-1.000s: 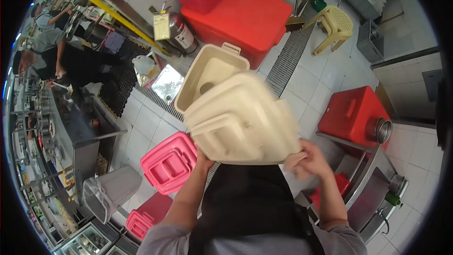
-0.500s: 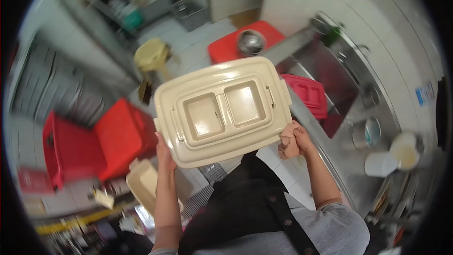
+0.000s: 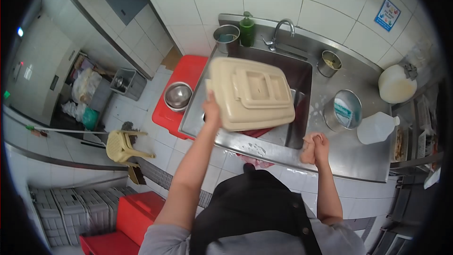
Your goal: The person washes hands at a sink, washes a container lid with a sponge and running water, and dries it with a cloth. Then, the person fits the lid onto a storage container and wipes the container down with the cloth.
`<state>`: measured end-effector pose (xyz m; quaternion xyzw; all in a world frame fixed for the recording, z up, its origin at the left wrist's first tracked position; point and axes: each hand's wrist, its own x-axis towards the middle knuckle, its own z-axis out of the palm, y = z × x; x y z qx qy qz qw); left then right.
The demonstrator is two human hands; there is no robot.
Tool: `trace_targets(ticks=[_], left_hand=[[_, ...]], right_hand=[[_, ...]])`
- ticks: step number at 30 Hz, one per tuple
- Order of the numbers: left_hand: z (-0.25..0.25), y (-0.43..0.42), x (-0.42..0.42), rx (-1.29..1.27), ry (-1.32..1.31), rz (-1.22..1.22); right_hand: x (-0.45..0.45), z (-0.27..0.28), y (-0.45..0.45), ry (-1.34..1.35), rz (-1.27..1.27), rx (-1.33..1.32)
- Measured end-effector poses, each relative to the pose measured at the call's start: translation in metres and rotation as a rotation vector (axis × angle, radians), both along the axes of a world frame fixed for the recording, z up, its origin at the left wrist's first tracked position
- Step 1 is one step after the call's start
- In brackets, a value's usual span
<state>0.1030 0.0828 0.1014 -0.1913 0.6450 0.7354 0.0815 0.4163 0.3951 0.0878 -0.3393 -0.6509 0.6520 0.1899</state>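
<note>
My left hand (image 3: 212, 109) grips the left end of a beige plastic lid (image 3: 229, 92) with two recessed panels, held tilted over the sink (image 3: 302, 73). The lid hides much of the basin and part of something red (image 3: 257, 132) under it. At the counter's front edge, my right hand (image 3: 322, 148) is closed around a crumpled pinkish-brown cloth (image 3: 308, 149), apart from the lid.
A faucet (image 3: 284, 26) and green pump bottle (image 3: 246, 30) stand behind the basin. To the right are a metal pot (image 3: 340, 122) and a white jug (image 3: 375, 129). Metal bowls (image 3: 178, 97) sit on a red container (image 3: 165, 115) at left; a yellow stool (image 3: 123, 146) is beyond.
My view has turned right to face the sink. The lid has gone from both hands in front of me to my left hand over the basin; my right hand has come off it, keeping the cloth.
</note>
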Motion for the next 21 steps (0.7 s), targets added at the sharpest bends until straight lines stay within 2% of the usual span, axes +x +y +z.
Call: trace_targets(ticks=[2, 4, 6, 7, 9, 13, 16, 18, 20, 21], left_hand=[[-0.026, 0.037, -0.010, -0.053, 0.089, -0.060], [-0.066, 0.056, -0.028, -0.183, 0.035, -0.081], [-0.096, 0.063, -0.038, -0.159, 0.027, -0.081], [-0.110, 0.065, -0.040, -0.137, 0.015, -0.071], [-0.145, 0.067, -0.049, -0.130, -0.024, -0.060], [-0.231, 0.053, -0.085, -0.096, -0.085, -0.178], [-0.287, 0.035, -0.120, -0.087, -0.283, -0.210], [-0.273, 0.029, -0.128, -0.042, -0.517, -0.320], [-0.247, 0.025, -0.129, -0.085, -0.599, -0.603], [-0.255, 0.023, -0.131, -0.054, -0.648, -0.613]], right_hand=[[-0.001, -0.010, -0.007, -0.004, -0.017, -0.016], [-0.001, -0.014, -0.018, -0.015, -0.042, -0.024], [-0.006, -0.005, -0.037, -0.095, 0.091, 0.047], [-0.010, 0.004, -0.041, -0.103, 0.075, 0.045], [-0.009, 0.023, -0.047, -0.143, 0.268, -0.026], [0.003, 0.031, -0.031, -0.220, 0.239, -0.046], [0.019, 0.039, -0.005, -0.270, 0.015, 0.073], [0.033, 0.034, 0.019, -0.337, -0.157, 0.296], [0.034, 0.037, 0.030, -0.399, -0.325, 0.333], [0.034, 0.044, 0.032, -0.594, -0.298, 0.417]])
